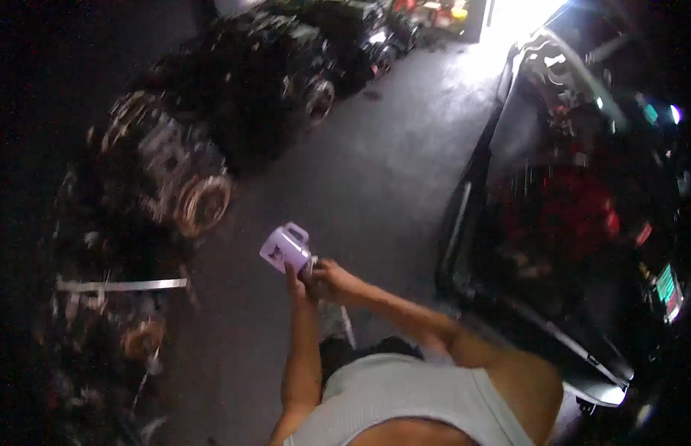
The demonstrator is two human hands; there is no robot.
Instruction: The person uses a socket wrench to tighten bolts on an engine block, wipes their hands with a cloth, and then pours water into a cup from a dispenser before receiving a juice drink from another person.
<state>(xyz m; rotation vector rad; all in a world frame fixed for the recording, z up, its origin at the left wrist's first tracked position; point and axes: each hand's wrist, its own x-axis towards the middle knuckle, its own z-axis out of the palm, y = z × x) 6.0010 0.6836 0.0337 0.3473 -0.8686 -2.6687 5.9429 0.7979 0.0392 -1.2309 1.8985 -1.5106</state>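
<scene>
A lavender mug (284,250) with a loop handle and a dark printed figure is tilted out in front of me, over the floor. My left hand (293,278) is closed around its near end, thumb along the side. Close beside it my right hand (333,276) is closed at that same end of the mug. Something small and dark shows between the two hands, too blurred to name. What the right fingers grip is hidden.
Greasy engines or similar machine parts (167,163) line the left side, with a pale metal bar (122,284) among them. A dark metal-edged tray or bench (455,230) stands on the right, holding red and dark items. Grey floor (375,178) runs between, toward a bright light.
</scene>
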